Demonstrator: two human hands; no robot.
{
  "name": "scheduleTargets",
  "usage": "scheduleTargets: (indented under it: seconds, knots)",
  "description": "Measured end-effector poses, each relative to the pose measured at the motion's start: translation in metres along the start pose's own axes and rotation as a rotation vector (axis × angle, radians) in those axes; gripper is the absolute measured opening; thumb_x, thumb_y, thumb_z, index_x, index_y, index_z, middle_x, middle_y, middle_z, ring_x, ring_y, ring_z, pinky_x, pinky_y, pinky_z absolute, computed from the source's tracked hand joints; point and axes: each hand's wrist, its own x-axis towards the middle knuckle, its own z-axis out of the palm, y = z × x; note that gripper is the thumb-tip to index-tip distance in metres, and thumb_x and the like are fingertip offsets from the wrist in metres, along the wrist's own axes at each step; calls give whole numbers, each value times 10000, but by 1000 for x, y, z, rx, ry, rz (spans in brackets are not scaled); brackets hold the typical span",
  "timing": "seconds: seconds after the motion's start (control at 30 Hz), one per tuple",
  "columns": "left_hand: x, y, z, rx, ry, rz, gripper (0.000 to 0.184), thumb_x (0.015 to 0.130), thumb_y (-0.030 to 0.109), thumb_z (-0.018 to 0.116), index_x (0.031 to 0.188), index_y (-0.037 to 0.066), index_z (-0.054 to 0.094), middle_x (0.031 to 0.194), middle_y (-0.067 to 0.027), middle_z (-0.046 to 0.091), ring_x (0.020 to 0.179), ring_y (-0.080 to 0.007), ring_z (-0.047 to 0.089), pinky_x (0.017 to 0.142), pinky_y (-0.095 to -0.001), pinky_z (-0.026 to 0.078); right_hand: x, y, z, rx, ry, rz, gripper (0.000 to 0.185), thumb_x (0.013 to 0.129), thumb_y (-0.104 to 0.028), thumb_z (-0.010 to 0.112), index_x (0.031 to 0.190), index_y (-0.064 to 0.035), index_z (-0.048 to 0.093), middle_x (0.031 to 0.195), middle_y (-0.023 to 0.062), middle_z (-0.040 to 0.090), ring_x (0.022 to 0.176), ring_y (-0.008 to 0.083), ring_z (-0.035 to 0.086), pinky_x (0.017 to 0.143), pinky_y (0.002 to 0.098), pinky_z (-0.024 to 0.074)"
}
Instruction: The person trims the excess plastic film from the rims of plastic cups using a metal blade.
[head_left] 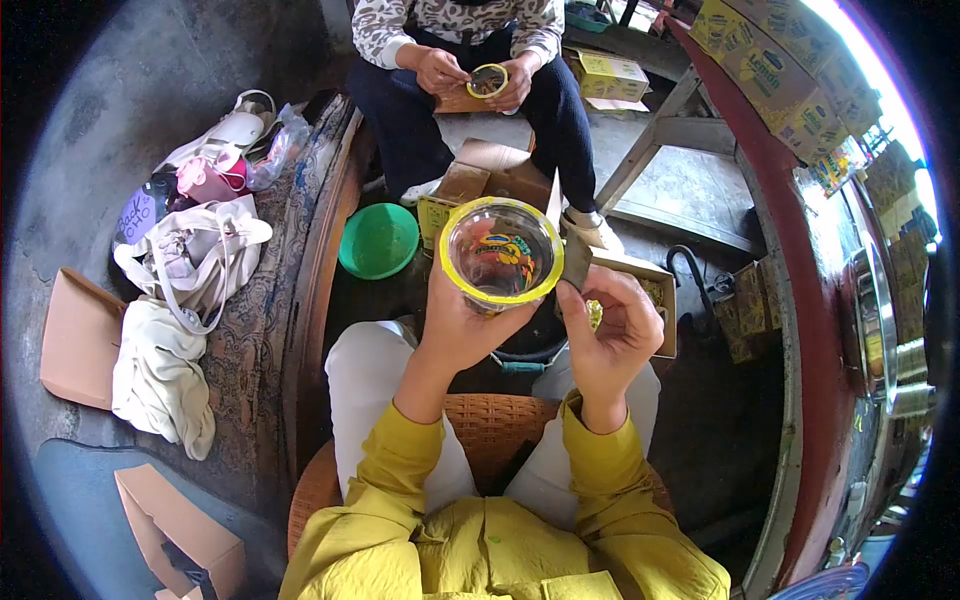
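My left hand (455, 325) is wrapped round a clear round tub (500, 252) with a yellow rim and a colourful printed label, held up at the centre. At the tub's right edge, my right hand (610, 320) pinches a dark flat piece (576, 258) between thumb and finger. A small shiny yellow thing (595, 315) lies within the curled fingers of that same hand. Below the tub, a dark bucket with a teal handle grip (522, 367) is partly hidden.
Opposite sits a co-worker (455, 60) holding a similar yellow-rimmed tub (487, 81). A green basin (379, 241) and an open carton (490, 175) stand between us. Bags (195, 245) lie on a bench at left. A wooden frame (650, 150) and a hooked handle (690, 270) are at right.
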Motion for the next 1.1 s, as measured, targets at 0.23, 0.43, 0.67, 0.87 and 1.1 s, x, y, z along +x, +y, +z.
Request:
scheduleTargets:
  seconds: [0.23,0.43,0.67,0.87,1.1]
  knots:
    - [5,6,1,-55,-24,47,713,641,86,687,1231,-22,302,1138,-134,421,982,-176,478,831,-285,407,-1,-3,1,8,99,-24,235,642,93,669,857,40,588,711,87,592,605,115,551,542,209,441]
    - [4,5,3,-123,-43,31,657,709,51,583,1270,-33,253,1163,-145,410,997,-176,468,845,-290,395,-1,-5,1,-42,171,-166,255,606,95,690,828,20,591,688,83,589,567,128,545,517,215,425]
    - [0,5,8,-80,-12,10,713,691,54,647,1270,-27,239,1197,-156,379,1048,-198,456,857,-302,391,-1,-13,7,-150,166,-226,235,589,103,681,793,7,614,654,85,594,545,134,552,498,213,431]
    - [-4,3,16,-161,46,65,751,648,43,708,1241,-25,252,1188,-153,369,1056,-215,459,840,-315,423,1,-14,9,-224,206,-277,242,577,101,682,790,1,628,656,88,595,535,140,553,494,214,433]
    - [0,11,15,-63,-3,40,767,621,40,738,1225,-24,271,1154,-139,382,997,-202,489,803,-296,444,0,-15,6,-222,219,-286,237,574,104,678,782,2,628,648,84,593,521,142,547,485,214,428]
